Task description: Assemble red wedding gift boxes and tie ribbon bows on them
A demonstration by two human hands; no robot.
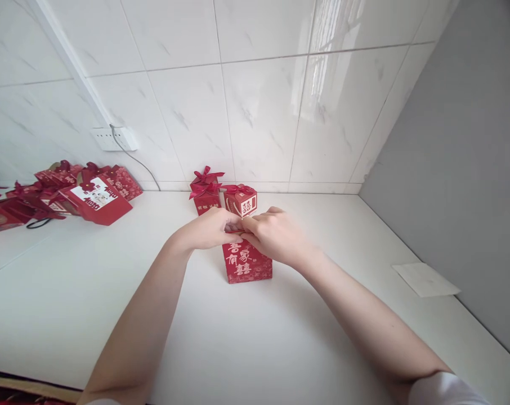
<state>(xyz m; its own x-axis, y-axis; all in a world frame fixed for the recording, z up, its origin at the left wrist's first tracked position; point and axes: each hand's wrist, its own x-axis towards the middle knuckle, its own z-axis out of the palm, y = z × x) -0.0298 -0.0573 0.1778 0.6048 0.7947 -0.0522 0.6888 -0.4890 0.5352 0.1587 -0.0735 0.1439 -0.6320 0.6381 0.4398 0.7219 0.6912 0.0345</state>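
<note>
Grip, both hands: the left hand (pixel 213 229) and right hand (pixel 278 233) are working at the top of an upright red box (pixel 250 269), fingertips meeting or nearly so. Left grip is arching over the upper left, thumb nearer the camera, a small opening showing between thumb and fingers. Right grip is forming a narrow pinch from the other side. Whether either is truly clasping the box's edge: cannot tell, the fingers are hiding it.

Judgement on technique: the work is calling for light fingertip pressure. One hand should be steadying the top while the other is doing the fine movement, with the base staying flat and the thin walls uncrushed.

The box is standing on the white desk (pixel 221 343), its pale characters facing the camera. Just beyond, a smaller box with a white label (pixel 240 201) is sitting beside ribboned red boxes (pixel 207 203). Well to the left, a pile of red boxes (pixel 111 209) is lying near the wall. To the right, a pale sheet (pixel 425 279) is resting by the grey panel (pixel 457 140).
</note>
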